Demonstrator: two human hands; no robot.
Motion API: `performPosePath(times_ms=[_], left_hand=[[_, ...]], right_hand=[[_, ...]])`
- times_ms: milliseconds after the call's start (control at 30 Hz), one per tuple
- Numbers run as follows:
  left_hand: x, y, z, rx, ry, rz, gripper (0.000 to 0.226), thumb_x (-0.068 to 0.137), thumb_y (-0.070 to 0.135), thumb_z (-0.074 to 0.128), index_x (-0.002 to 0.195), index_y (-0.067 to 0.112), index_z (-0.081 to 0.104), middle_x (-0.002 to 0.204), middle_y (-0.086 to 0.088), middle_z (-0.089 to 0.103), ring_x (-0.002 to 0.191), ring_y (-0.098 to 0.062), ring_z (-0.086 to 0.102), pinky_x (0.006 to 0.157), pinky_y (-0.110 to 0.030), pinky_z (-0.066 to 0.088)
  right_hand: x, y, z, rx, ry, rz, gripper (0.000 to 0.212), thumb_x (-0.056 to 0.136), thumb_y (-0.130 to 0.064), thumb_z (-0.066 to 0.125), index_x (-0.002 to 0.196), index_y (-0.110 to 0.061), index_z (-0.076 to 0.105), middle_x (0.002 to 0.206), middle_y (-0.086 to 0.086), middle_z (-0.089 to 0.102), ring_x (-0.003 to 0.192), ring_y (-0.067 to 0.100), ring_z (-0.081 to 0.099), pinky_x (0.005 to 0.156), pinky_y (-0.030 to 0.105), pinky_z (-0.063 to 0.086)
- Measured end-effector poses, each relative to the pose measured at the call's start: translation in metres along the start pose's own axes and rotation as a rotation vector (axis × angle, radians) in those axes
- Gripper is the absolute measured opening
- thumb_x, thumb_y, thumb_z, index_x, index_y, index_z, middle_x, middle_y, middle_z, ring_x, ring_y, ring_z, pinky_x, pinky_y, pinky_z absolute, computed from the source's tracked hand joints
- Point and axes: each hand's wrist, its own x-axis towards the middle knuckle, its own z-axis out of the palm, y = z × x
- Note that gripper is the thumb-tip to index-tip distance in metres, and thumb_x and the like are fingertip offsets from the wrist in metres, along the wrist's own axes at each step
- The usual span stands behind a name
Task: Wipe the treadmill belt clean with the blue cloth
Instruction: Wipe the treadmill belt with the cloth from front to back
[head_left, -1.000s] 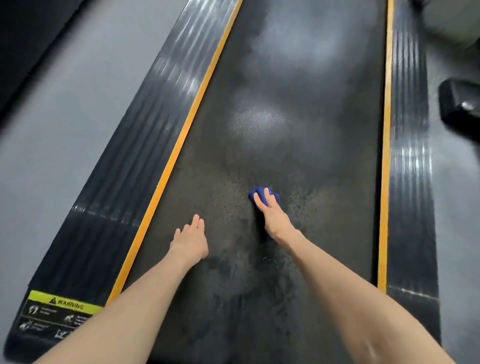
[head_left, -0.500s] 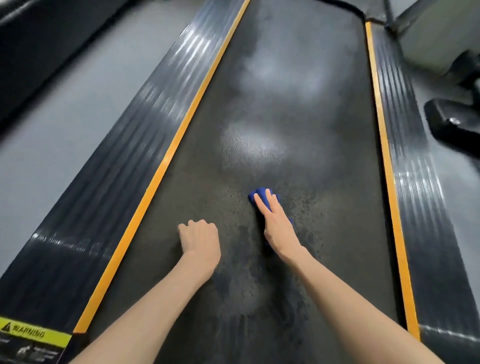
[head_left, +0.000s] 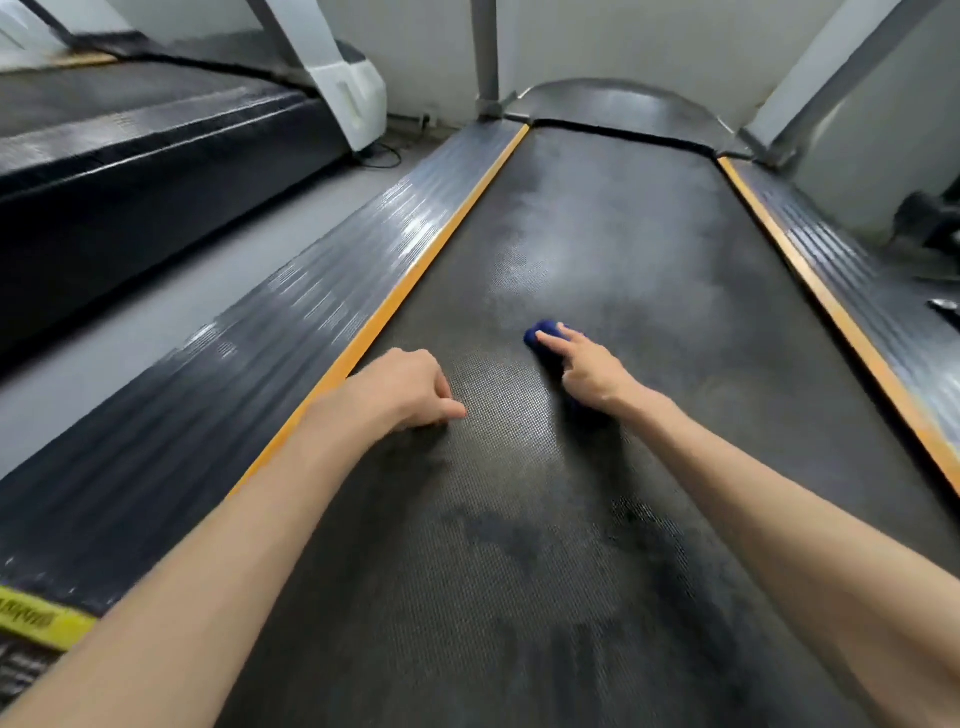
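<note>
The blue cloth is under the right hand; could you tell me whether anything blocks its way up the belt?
Nothing visible does on the treadmill belt ahead of the blue cloth; the left hand rests off to its left.

Belt ahead open; uprights seemingly flank its end.
</note>
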Motion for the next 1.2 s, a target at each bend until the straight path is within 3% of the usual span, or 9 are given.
performPosePath(times_ms=[133,267,333,467,533,667,867,1067,1200], left_hand=[[-0.021,-0.009,0.011,-0.075,0.027,0.009,0.028,0.09,0.033,0.057,0.114,0.022,0.067,0.115,0.002,0.065,0.102,-0.014,0.058,0.087,-0.026,0.045],[-0.03,-0.024,0.023,-0.025,0.05,0.015,0.029,0.09,0.022,0.058,0.118,0.02,0.064,0.124,0.001,0.062,0.107,-0.015,0.059,0.092,-0.029,0.049],[-0.032,-0.027,0.023,-0.017,-0.011,0.011,0.035,0.09,0.021,0.058,0.125,0.021,0.059,0.132,0.001,0.055,0.118,-0.017,0.054,0.099,-0.031,0.045],[-0.031,-0.026,0.03,0.017,0.015,-0.009,0.035,0.087,0.024,0.061,0.122,0.024,0.06,0.121,-0.003,0.06,0.106,-0.02,0.058,0.091,-0.035,0.05],[-0.033,-0.025,0.039,0.027,0.057,-0.031,0.036,0.085,0.018,0.061,0.12,0.022,0.06,0.118,-0.005,0.06,0.104,-0.024,0.059,0.089,-0.039,0.051],[-0.034,-0.025,0.049,-0.01,0.073,-0.02,0.032,0.084,0.007,0.058,0.115,0.014,0.061,0.113,-0.006,0.062,0.101,-0.025,0.06,0.088,-0.042,0.052],[-0.033,-0.03,0.038,-0.084,0.044,-0.01,0.039,0.088,0.016,0.059,0.127,0.022,0.056,0.121,-0.005,0.059,0.108,-0.022,0.057,0.093,-0.038,0.05],[-0.029,-0.03,0.033,-0.175,0.033,-0.032,0.036,0.084,0.012,0.064,0.118,0.022,0.064,0.121,0.0,0.062,0.108,-0.02,0.059,0.095,-0.035,0.049],[-0.028,-0.023,0.034,-0.14,0.059,-0.049,0.026,0.082,0.01,0.062,0.107,0.014,0.066,0.115,-0.006,0.063,0.101,-0.024,0.06,0.089,-0.039,0.052]], right_hand=[[-0.049,-0.042,0.025,0.099,-0.093,-0.318,0.058,0.09,0.004,0.036,0.139,-0.027,0.04,0.154,0.0,0.022,0.14,0.016,0.023,0.11,0.022,0.017],[-0.018,-0.008,0.001,0.011,0.014,0.102,0.062,0.085,0.003,0.04,0.141,-0.023,0.037,0.152,0.008,0.025,0.137,0.028,0.028,0.109,0.032,0.024],[-0.017,-0.021,0.001,-0.03,0.034,0.161,0.057,0.087,-0.001,0.04,0.14,-0.02,0.037,0.152,0.01,0.025,0.136,0.03,0.028,0.108,0.033,0.025],[-0.058,-0.071,0.025,0.142,-0.08,-0.332,0.041,0.097,-0.008,0.039,0.133,-0.024,0.049,0.149,0.0,0.033,0.137,0.015,0.031,0.109,0.018,0.017],[-0.053,-0.067,0.024,0.115,-0.116,-0.4,0.041,0.097,-0.006,0.038,0.133,-0.022,0.049,0.148,0.001,0.035,0.136,0.017,0.033,0.112,0.024,0.017],[-0.007,-0.055,0.011,-0.045,-0.022,0.083,0.056,0.088,0.002,0.037,0.141,-0.019,0.036,0.151,0.01,0.026,0.134,0.033,0.03,0.11,0.037,0.025],[-0.037,-0.082,0.022,0.075,-0.195,-0.408,0.055,0.092,0.005,0.035,0.138,-0.025,0.042,0.152,-0.003,0.027,0.139,0.016,0.024,0.114,0.028,0.01],[0.024,-0.042,0.013,-0.057,0.059,0.19,0.051,0.085,0.0,0.04,0.135,-0.01,0.039,0.14,0.02,0.035,0.127,0.036,0.036,0.106,0.036,0.027],[0.027,-0.06,0.023,-0.014,0.115,0.073,0.05,0.085,-0.002,0.04,0.133,-0.014,0.047,0.144,0.013,0.038,0.13,0.03,0.035,0.11,0.036,0.023]])
